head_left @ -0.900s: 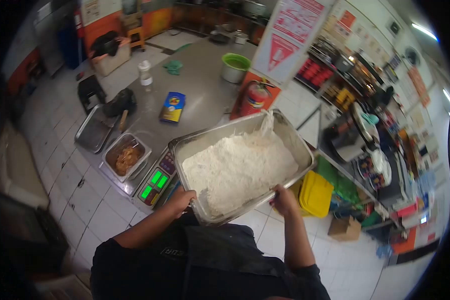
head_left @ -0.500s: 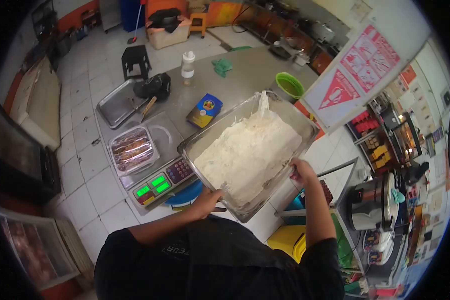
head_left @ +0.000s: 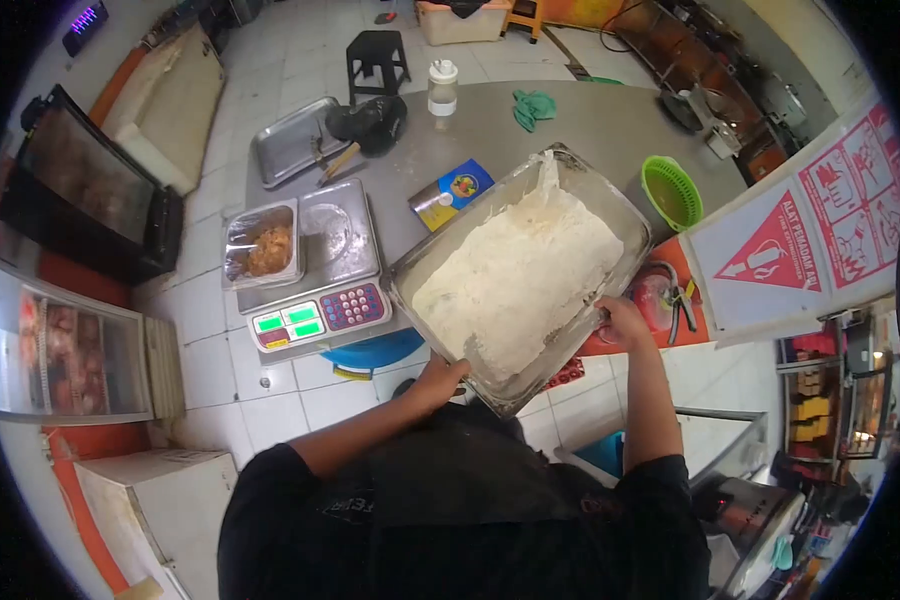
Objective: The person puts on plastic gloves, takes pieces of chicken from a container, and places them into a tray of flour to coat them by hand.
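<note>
A large metal tray [head_left: 432, 335] heaped with white flour [head_left: 530, 260] extends over the near edge of the steel table. My left hand [head_left: 440, 382] grips its near left rim, the thumb on top. On the near right side, my right hand [head_left: 622, 322] is closed on the rim. The tray sits at an angle, and a spike of flour sticks up at its far end. Left of the tray are a digital scale [head_left: 345, 308] with green displays and a metal container of brown food [head_left: 268, 250]. A blue and yellow packet [head_left: 452, 195] lies just beyond the tray.
On the table [head_left: 590, 110] are a bottle [head_left: 442, 90], a green cloth [head_left: 533, 108], a black bag [head_left: 375, 125], an empty tray [head_left: 292, 145] and a green basket [head_left: 672, 190]. A black stool [head_left: 377, 60] stands behind. A sign panel [head_left: 800, 230] is at the right.
The view has turned and shifted, so the table, the scale and the sign show in different places. Both hands still hold the flour tray.
</note>
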The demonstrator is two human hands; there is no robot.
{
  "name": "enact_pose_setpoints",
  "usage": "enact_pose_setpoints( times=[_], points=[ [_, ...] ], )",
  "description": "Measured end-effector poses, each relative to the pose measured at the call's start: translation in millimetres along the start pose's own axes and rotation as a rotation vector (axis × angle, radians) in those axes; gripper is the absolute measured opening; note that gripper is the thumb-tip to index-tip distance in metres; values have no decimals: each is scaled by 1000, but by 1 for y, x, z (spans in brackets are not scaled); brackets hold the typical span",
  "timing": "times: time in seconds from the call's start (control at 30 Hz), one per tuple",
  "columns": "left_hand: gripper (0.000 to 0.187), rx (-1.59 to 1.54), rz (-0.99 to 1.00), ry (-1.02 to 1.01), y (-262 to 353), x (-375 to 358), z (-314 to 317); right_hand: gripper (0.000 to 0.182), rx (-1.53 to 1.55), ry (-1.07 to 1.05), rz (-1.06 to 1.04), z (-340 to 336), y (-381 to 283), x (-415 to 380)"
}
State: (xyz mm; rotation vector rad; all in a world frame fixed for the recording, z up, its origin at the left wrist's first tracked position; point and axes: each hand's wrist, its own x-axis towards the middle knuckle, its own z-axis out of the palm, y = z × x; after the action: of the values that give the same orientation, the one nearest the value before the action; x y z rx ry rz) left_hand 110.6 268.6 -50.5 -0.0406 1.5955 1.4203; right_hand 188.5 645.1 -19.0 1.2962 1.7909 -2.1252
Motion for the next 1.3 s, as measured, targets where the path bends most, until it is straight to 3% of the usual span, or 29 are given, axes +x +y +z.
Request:
enact_pose_setpoints(
  times=[0.07,0.1,0.17,0.23,0.27,0.33,0.4,0.47,0.5,0.57,0.7,0.8,0.93,1.0,1.03,1.07,1.13,1.27,1.3],
  points=[
    [63,-35,2,-93,0,12,5,19,-66,-70,-13,0,-18,-9],
    [64,-98,130,-24,4,13,11,23,-32,-52,-20,-3,-21,-6],
    [64,-153,93,53,15,19,8,27,-3,-44,-28,-15,-35,-6],
    [71,-211,74,155,28,24,2,35,-715,-91,-25,-30,-70,-9],
    [71,-222,82,166,31,25,0,35,-726,-102,-34,-36,-80,2],
    [80,-156,327,292,32,24,-3,41,-1125,65,-199,-39,-95,26],
    [80,-184,336,410,17,34,-5,38,-1043,144,-669,-22,-104,47],
    [76,299,690,691,2,39,-8,33,-1110,180,-707,12,-123,58],
    [76,299,694,696,5,31,0,34,-1140,135,-711,28,-126,67],
    [70,626,854,765,22,-3,28,40,-1241,78,-739,56,-117,93],
    [65,968,798,621,37,-31,45,49,-1505,132,-728,99,-98,139],
    [53,1102,848,506,45,-33,44,42,-1497,307,-661,111,-91,177],
    [37,1086,955,425,65,-34,30,31,-1486,272,-630,105,-102,196],
    [34,1083,990,413,77,-31,21,24,-1279,279,-767,104,-117,167],
    [32,1020,1058,421,83,-28,16,22,-1102,263,-986,101,-117,156],
    [30,951,1123,433,91,-22,12,22,-1115,261,-982,98,-118,144],
    [28,880,1131,443,108,-11,8,18,-682,-18,-1029,96,-122,103],
    [28,655,1122,376,149,19,15,21,-805,-158,-944,91,-117,42],
    [28,657,1115,362,158,23,24,20,-648,-268,-832,94,-114,32]
  ],
)
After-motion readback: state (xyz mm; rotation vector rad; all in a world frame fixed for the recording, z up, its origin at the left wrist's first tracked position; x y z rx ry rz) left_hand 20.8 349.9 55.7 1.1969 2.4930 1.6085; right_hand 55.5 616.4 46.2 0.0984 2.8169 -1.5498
